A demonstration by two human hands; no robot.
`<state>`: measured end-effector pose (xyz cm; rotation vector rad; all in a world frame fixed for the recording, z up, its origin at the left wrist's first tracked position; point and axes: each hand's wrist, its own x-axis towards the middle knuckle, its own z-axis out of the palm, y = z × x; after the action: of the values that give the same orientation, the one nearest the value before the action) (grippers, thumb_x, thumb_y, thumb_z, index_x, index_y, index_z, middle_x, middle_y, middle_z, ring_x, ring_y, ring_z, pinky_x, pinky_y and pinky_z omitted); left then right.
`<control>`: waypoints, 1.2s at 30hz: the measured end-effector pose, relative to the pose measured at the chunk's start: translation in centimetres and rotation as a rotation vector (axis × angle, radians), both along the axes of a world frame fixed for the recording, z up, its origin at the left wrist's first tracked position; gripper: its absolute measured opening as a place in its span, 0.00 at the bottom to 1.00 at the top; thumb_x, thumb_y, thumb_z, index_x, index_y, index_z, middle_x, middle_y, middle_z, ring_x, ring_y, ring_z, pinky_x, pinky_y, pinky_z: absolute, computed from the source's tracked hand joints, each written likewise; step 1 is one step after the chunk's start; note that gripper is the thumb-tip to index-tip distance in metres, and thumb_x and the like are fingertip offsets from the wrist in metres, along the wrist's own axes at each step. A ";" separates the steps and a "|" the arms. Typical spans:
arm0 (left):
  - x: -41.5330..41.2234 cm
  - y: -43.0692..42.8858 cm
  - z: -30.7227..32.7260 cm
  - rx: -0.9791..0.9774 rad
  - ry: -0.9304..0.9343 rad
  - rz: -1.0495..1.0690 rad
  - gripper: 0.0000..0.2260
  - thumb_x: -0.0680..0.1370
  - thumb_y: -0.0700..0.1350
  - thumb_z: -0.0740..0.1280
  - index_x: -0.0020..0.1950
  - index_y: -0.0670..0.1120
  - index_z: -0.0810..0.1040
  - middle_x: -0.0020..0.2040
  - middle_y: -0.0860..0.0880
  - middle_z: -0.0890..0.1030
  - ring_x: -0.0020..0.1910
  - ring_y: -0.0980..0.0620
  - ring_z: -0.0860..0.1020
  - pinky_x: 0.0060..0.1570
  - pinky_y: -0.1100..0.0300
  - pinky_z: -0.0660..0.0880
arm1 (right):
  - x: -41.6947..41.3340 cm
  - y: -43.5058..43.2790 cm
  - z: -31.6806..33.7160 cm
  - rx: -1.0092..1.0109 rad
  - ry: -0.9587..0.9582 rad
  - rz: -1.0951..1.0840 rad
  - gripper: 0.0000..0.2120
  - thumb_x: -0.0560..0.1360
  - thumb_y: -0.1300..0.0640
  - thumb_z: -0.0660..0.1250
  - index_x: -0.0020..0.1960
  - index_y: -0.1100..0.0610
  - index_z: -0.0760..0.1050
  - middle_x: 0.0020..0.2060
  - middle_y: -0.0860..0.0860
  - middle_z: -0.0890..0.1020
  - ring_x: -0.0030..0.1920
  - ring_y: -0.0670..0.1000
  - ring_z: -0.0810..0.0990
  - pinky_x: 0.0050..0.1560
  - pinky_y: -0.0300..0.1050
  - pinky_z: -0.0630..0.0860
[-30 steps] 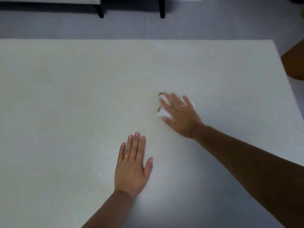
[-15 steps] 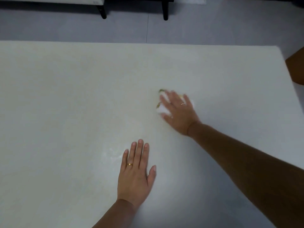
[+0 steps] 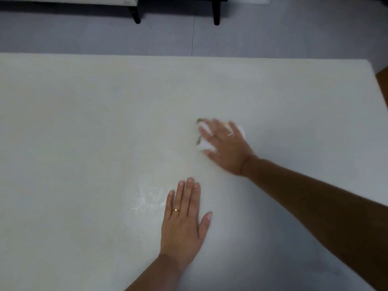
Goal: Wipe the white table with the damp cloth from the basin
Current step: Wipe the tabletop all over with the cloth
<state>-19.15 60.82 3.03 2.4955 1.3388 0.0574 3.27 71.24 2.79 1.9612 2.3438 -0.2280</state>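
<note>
Right grip: the right hand (image 3: 227,148) lies palm down on the cloth (image 3: 204,144). Its fingers are straight and spread, and the grip is flat, pressing rather than curled round the cloth. The hand is slightly blurred.
Left grip: the left hand (image 3: 181,225) lies flat on the bare worktop (image 3: 84,122), fingers straight and close together, thumb out to the side. The grip is spread flat and holds nothing.
Cloth: one, white with a greenish edge showing past the fingertips. It is bunched and mostly hidden under the right hand, right of the worktop's middle and well in from every edge.
Hands: two, near each other but apart.
Rings: two, a gold ring (image 3: 176,210) on the left hand and a thin ring (image 3: 230,134) on the right.
Wet patch: one glistening smear (image 3: 147,198) just left of the left fingers.
Beyond the far edge: grey floor (image 3: 273,34) and two black furniture legs (image 3: 136,15).
</note>
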 end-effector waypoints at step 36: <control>5.9 12.3 -0.7 0.022 0.003 0.082 0.29 0.80 0.55 0.44 0.78 0.43 0.46 0.79 0.46 0.46 0.77 0.49 0.42 0.75 0.52 0.39 | 6.1 15.2 -0.5 -0.004 0.095 -0.902 0.28 0.80 0.43 0.42 0.77 0.51 0.42 0.77 0.50 0.43 0.76 0.54 0.41 0.73 0.62 0.38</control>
<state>-13.21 73.12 2.28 2.4584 1.4495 0.0878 9.33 86.41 2.33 2.8999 1.3152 -0.3668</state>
